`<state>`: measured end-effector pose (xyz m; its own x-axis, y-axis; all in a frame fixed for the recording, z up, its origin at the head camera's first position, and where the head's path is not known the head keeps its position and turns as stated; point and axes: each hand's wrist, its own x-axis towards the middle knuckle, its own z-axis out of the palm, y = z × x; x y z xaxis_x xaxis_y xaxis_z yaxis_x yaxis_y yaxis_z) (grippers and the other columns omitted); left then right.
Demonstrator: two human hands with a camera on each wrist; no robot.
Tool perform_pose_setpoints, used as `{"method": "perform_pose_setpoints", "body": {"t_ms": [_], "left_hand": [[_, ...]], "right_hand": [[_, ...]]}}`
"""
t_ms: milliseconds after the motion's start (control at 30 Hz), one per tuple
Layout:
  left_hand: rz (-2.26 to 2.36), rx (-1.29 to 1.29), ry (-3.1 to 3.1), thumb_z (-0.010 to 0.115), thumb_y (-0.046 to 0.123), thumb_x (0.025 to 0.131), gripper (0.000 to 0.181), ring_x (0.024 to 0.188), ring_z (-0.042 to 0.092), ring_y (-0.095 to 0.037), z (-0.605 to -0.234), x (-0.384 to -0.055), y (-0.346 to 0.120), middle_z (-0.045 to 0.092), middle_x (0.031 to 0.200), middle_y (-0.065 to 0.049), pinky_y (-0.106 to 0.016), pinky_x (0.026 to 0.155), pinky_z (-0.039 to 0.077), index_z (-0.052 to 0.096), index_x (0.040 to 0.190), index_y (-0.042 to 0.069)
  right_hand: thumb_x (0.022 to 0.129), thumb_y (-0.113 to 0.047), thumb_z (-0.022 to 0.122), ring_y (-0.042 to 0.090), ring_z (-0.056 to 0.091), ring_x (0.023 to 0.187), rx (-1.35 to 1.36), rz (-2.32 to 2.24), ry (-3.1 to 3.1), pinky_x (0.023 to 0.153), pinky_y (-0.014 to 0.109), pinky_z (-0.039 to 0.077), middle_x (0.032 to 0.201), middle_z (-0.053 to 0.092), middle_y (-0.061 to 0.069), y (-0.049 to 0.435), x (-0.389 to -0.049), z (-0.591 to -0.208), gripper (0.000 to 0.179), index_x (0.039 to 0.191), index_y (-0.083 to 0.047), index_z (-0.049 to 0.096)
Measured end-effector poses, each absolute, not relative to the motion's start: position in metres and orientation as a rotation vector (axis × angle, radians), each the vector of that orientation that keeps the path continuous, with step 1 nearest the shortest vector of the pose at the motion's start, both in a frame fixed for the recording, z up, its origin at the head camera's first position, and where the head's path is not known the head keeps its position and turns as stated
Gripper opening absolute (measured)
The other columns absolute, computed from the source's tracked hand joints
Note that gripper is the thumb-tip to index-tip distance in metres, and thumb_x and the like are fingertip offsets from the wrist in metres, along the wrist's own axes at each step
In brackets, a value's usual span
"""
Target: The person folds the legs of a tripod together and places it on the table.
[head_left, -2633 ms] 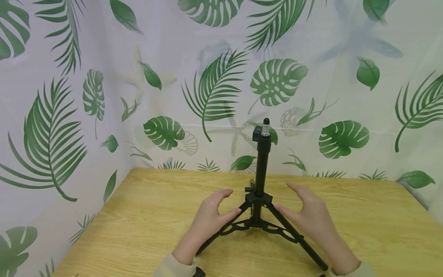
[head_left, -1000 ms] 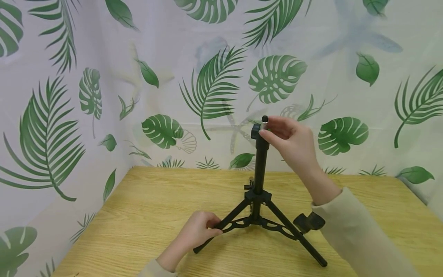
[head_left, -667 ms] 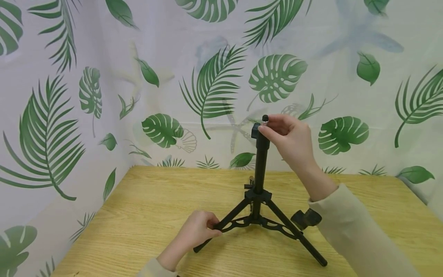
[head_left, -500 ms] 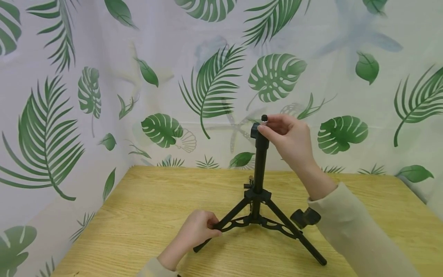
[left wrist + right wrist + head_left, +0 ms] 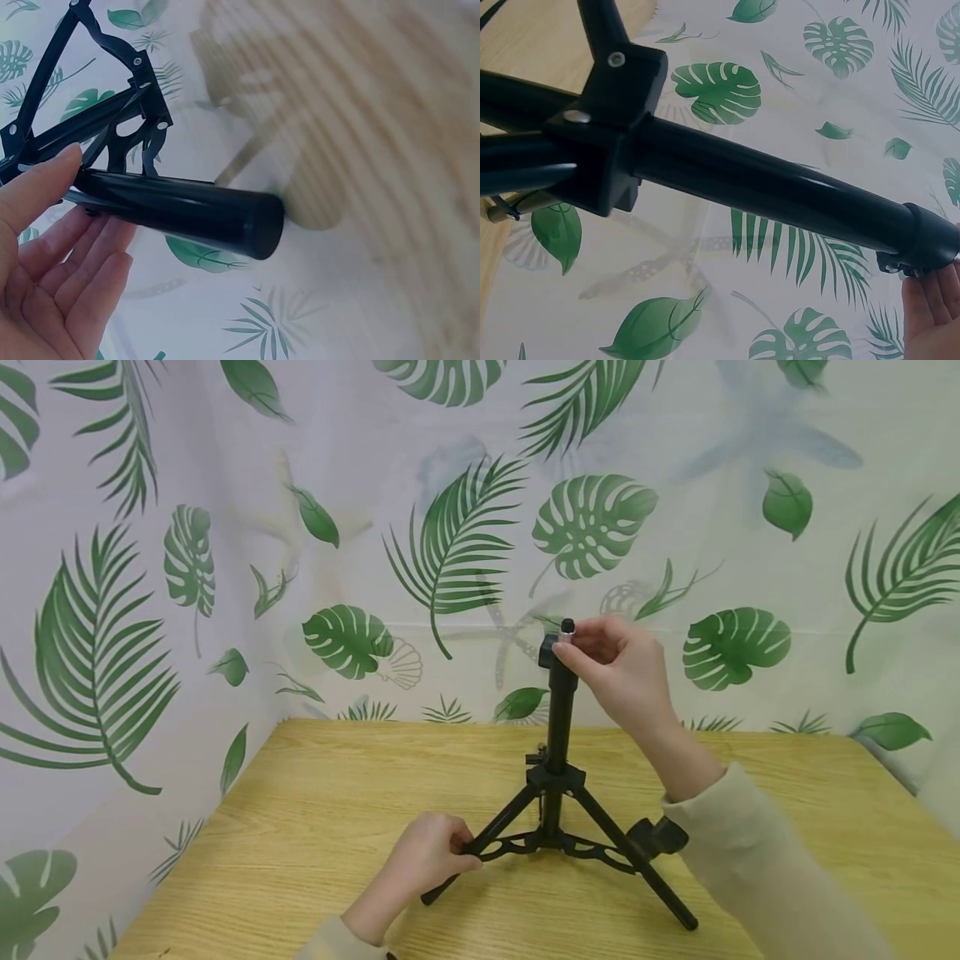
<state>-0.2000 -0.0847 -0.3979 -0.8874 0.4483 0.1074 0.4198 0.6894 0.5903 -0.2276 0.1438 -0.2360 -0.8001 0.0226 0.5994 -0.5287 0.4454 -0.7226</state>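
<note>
A black tripod light stand point(image 5: 558, 727) stands on the wooden table with its legs spread and a short column upright. My left hand point(image 5: 429, 856) pinches the left leg near its foot; in the left wrist view the thumb lies on one side of the leg point(image 5: 180, 210) and the fingers under it. High on the column, my right hand point(image 5: 626, 672) pinches the top end, just below the black-tipped metal stud point(image 5: 567, 628). A black knob point(image 5: 547, 652) sits beside the thumb. In the right wrist view the fingers touch the collar point(image 5: 930, 236), mostly cut off by the frame edge.
The wooden table point(image 5: 315, 793) runs back to a white curtain point(image 5: 480, 685) printed with green leaves, close behind the stand. A black device point(image 5: 656, 837) at the right sleeve overlaps the right leg in the head view.
Both hands were open beside the stand; the left has since taken the left leg and the right has risen to the column's top. In the last half second the top and right hand dipped slightly.
</note>
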Motion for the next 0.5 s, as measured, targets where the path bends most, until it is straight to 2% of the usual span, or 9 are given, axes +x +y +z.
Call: {"method": "perform_pose_setpoints", "body": {"t_ms": [500], "left_hand": [[0.969, 0.760, 2.873, 0.075, 0.018, 0.070, 0.016, 0.057, 0.053, -0.002, -0.3946, -0.1963, -0.0815, 0.060, 0.065, 0.006, -0.019, 0.053, 0.043, 0.066, 0.075, 0.006]], "right_hand": [[0.080, -0.013, 0.066, 0.006, 0.060, 0.071, 0.447, 1.378, -2.134, 0.067, 0.018, 0.047, 0.084, 0.064, 0.010, 0.1418, -0.2229, -0.2462, 0.021, 0.094, 0.002, 0.061]]}}
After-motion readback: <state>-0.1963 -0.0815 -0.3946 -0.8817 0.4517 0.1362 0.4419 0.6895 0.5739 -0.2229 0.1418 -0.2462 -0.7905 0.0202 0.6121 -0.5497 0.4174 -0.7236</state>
